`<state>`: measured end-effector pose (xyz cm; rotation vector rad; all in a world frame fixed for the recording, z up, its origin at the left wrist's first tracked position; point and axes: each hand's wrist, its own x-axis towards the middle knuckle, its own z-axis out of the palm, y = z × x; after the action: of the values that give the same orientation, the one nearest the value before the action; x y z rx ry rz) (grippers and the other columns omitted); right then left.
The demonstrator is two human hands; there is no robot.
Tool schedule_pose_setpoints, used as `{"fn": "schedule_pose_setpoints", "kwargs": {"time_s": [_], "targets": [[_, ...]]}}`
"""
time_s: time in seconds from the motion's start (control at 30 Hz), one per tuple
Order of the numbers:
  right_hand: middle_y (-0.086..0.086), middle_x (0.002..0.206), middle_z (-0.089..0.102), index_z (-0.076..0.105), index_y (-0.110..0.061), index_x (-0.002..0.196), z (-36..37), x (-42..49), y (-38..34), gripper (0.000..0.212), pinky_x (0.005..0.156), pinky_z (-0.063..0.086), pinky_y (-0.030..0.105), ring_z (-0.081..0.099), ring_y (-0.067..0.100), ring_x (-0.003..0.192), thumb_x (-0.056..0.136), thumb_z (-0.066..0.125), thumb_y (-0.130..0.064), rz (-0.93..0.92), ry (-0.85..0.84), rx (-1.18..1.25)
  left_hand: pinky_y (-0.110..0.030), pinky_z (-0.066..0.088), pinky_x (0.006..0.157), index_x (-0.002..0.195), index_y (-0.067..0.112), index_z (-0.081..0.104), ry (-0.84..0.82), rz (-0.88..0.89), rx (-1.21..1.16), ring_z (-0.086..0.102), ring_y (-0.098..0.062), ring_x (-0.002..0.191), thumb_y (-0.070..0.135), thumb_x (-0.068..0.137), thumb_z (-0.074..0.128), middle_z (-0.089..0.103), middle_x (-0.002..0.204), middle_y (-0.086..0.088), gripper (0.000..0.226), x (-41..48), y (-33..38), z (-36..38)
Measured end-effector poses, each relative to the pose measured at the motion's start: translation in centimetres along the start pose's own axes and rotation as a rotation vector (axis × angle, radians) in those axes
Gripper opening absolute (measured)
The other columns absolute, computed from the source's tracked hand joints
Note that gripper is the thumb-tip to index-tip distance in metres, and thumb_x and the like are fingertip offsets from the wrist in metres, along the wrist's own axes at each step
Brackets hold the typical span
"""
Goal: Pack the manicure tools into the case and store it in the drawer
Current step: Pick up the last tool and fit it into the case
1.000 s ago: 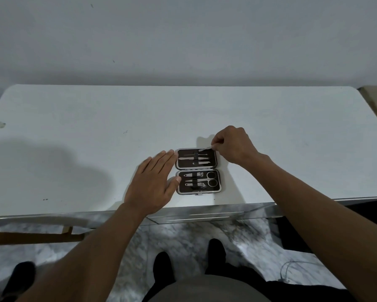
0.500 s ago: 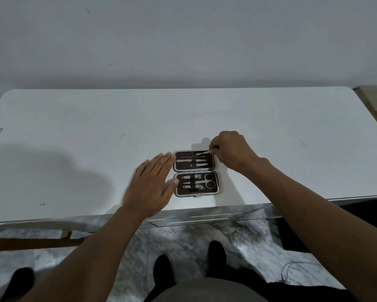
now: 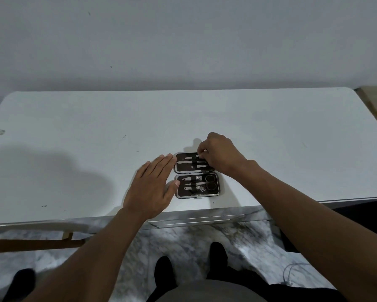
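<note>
Right hand pinches a slim silver tool into the open black rectangular case; flat, straight-fingered left hand braces its edge. Best slid level under the strap.

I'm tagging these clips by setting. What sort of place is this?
Probably a room in a home, though that is a guess: a plain white table stands against a bare grey wall, over a marble-patterned floor, with a manicure case lying open on it.
</note>
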<state>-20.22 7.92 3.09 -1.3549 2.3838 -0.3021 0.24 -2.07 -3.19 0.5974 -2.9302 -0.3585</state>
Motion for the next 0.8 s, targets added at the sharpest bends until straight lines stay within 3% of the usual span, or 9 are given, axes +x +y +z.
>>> {"fn": "schedule_pose_setpoints", "kwargs": {"time_s": [0.2, 0.43, 0.6, 0.8], "targets": [[0.012, 0.101, 0.059, 0.067, -0.01, 0.102, -0.6, -0.9, 0.4, 0.028, 0.08, 0.049, 0.038, 0.058, 0.034, 0.091, 0.086, 0.044, -0.004, -0.079, -0.01, -0.138, -0.038, 0.022, 0.117, 0.151, 0.02, 0.03, 0.0, 0.002, -0.008, 0.025, -0.011, 0.144, 0.048, 0.097, 0.028, 0.034, 0.155, 0.004, 0.061, -0.1, 0.0, 0.0], [0.014, 0.091, 0.064, 0.066, -0.005, 0.088, -1.3, -1.0, 0.6, 0.02, 0.074, 0.047, 0.038, 0.059, 0.033, 0.083, 0.087, 0.047, -0.007, -0.074, -0.012, -0.207, -0.038, 0.022, 0.117, 0.151, 0.021, 0.029, -0.004, -0.001, 0.002, 0.024, -0.011, 0.145, 0.048, 0.097, 0.027, 0.032, 0.156, 0.005, 0.061, -0.1, 0.0, 0.1], [0.014, 0.093, 0.063, 0.065, -0.005, 0.091, -0.6, -0.5, 0.1, 0.02, 0.075, 0.048, 0.039, 0.059, 0.034, 0.084, 0.088, 0.046, -0.004, -0.099, -0.018, -0.227, -0.037, 0.02, 0.117, 0.151, 0.021, 0.028, -0.005, 0.0, 0.004, 0.023, -0.01, 0.145, 0.049, 0.097, 0.026, 0.031, 0.156, 0.005, 0.061, -0.1, 0.0, 0.0], [0.013, 0.094, 0.063, 0.065, -0.006, 0.095, 0.0, -0.2, -0.1, 0.02, 0.074, 0.05, 0.04, 0.059, 0.034, 0.083, 0.094, 0.046, -0.012, -0.139, 0.001, -0.259, -0.035, 0.017, 0.118, 0.151, 0.022, 0.027, -0.004, -0.006, -0.006, 0.021, -0.009, 0.145, 0.049, 0.097, 0.026, 0.031, 0.156, 0.006, 0.061, -0.1, 0.0, 0.1]]}}
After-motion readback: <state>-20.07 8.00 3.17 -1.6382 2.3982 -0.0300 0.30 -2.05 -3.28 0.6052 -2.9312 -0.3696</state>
